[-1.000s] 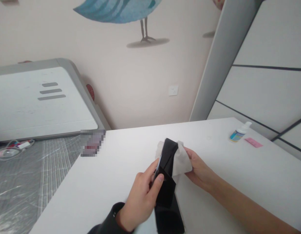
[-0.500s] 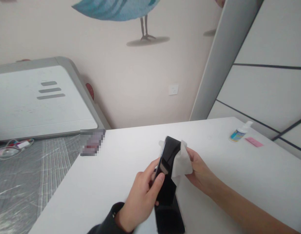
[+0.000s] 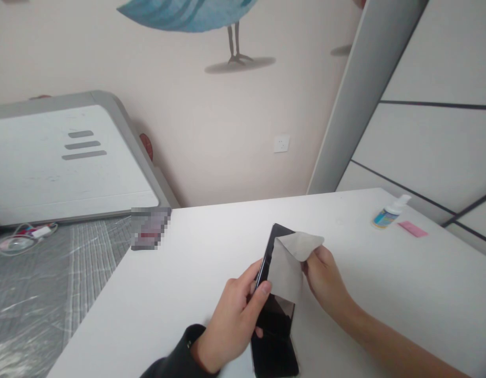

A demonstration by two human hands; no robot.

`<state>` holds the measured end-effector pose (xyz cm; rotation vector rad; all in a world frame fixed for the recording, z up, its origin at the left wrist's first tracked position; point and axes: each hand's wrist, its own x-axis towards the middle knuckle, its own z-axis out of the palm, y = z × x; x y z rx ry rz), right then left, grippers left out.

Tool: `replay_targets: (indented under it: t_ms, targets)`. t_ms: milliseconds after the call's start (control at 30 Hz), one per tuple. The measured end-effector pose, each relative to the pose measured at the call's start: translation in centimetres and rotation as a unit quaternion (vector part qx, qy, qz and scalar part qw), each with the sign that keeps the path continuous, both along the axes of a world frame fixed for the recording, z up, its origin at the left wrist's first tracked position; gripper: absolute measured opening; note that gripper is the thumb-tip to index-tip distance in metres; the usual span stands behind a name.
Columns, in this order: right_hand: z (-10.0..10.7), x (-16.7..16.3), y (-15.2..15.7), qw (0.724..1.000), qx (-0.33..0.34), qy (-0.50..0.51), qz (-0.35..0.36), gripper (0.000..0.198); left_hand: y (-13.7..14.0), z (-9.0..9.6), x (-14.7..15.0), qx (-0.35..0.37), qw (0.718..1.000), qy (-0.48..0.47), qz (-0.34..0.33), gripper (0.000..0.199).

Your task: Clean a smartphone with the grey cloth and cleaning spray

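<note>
My left hand [image 3: 238, 313] is closed around the left edge of a black smartphone [image 3: 276, 313], its thumb over the glossy front. The phone is tilted and raised off the table. A pale grey cloth [image 3: 287, 269] drapes across the phone's upper front and hides much of it. My right hand [image 3: 325, 273] pinches the cloth at its right side, just right of the phone. Under the phone's lower end, a second dark, flat, glossy device [image 3: 275, 357] lies on the table, partly covered.
The white table [image 3: 179, 273] carries a small white pump bottle [image 3: 390, 211] and a pink packet [image 3: 412, 228] at the back right. A blurred-out flat item [image 3: 150, 228] sits at the far left corner. A wall socket [image 3: 281, 144] is behind.
The cloth has spread leftward over the phone's front, with a flap folded toward the right. My right hand has turned and shifted slightly right. My left hand keeps its hold on the phone.
</note>
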<state>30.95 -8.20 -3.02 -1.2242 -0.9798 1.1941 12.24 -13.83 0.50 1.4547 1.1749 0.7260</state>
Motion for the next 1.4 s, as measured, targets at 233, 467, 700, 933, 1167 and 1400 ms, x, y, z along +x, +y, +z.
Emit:
replay_targets:
  t_ms: [233,467,700,933,1167,1400]
  targets:
    - [0.4,0.2,-0.5,0.982,0.107,-0.152,-0.031,0.032,0.0,0.2,0.0,-0.005,0.999,-0.027,-0.018,0.065]
    - [-0.4,0.2,-0.8,0.887,0.306,-0.336,0.079,0.068,0.2,0.1,-0.2,0.019,1.000,-0.012,0.002,0.069]
    - [-0.5,-1.0,-1.9,0.841,0.346,-0.404,0.097,0.088,0.4,0.0,-0.1,0.014,0.998,-0.028,0.049,0.066]
    - [0.6,-0.8,-2.5,0.830,0.427,-0.358,0.016,0.040,0.5,0.2,0.2,-0.015,0.994,-0.083,0.064,0.063]
    - [1.3,-0.5,-2.5,0.775,0.471,-0.417,-0.059,0.022,0.4,0.1,0.5,-0.039,0.990,-0.119,0.072,0.067]
    - [1.6,-0.4,-2.2,0.831,0.422,-0.361,-0.026,0.023,0.5,-0.2,0.4,-0.048,0.991,-0.104,0.071,0.068]
